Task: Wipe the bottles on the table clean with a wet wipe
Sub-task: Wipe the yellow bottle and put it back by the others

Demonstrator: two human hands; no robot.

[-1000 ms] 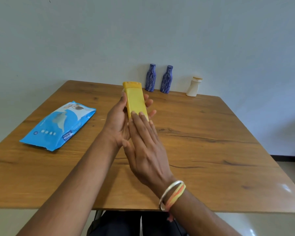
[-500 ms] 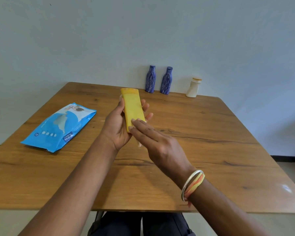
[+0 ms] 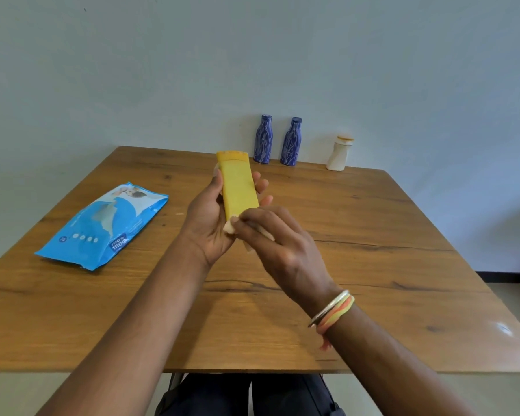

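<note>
Head view: yellow bottle [image 3: 240, 187] above wooden table [image 3: 373, 235], clasped in left hand [image 3: 212, 217]; right hand [image 3: 279, 241] pinched on wet wipe [image 3: 230, 228] at bottle's near end; blue wipe pack [image 3: 102, 225] lying left.

Blue wipes pack [image 3: 102, 225]: "mee" logo legible, rest of print too small.

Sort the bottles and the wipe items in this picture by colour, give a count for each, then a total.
Yellow bottle, held in the left hand: 1
Blue patterned bottles: 2
White bottle with a tan cap: 1
Blue wipes pack: 1
Pale wipe under the right hand: 1
Total: 6
</note>
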